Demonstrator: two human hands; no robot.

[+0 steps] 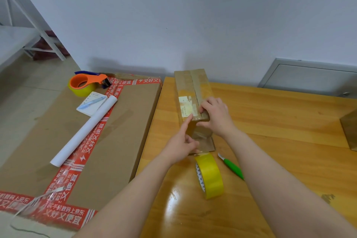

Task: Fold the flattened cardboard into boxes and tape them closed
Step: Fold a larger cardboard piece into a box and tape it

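Box: 1 long, narrow cardboard box (193,91) lies flat on the wooden table (270,121), its far end toward the white wall. Clear tape runs along its top seam, and an old paper label sits near the close end.
Right hand: the right hand (216,117) grips the box's near end, with fingers curled over the top and the thumb against the end face.
Left hand: the left hand (181,142) reaches to the box's near left corner. Its index finger (186,121) is straight and presses on the top edge; the other fingers are curled (whether they pinch any tape, I cannot tell).
Tape strip: a clear tape strip (201,139) hangs over the box's near end face, down toward the roll.
Tape roll: 1 yellow tape roll (209,176) stands on its edge on the table, just in front of the box's near end.
Knife: a green-handled knife (231,168) lies on the table just right of the roll, blade toward the box.
Large carton: a large carton (108,141), sealed with red printed tape, lies flat left of the table.
On the carton: an orange tape dispenser (85,83), a notepad (90,105) with a blue pen (91,102) on it, and a white paper tube (85,131).
Right edge: part of a second box (349,131) stands on the table, well apart from the hands.
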